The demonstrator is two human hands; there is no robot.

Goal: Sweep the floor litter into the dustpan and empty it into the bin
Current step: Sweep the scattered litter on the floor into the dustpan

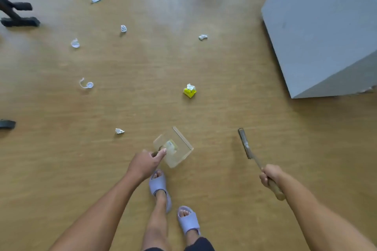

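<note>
So my left hand (145,162) is gripping the clear plastic dustpan (175,149) just ahead of my feet, and my right hand (270,175) is wrapped around the wooden-handled hand brush (245,144). Crumpled white paper scraps (123,28) and a yellow wrapper (189,90) lie scattered across the wood floor (142,98).

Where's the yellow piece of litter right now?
In the head view, the yellow piece of litter lies on the wooden floor right of centre, beyond the clear dustpan and left of the grey block.
</note>
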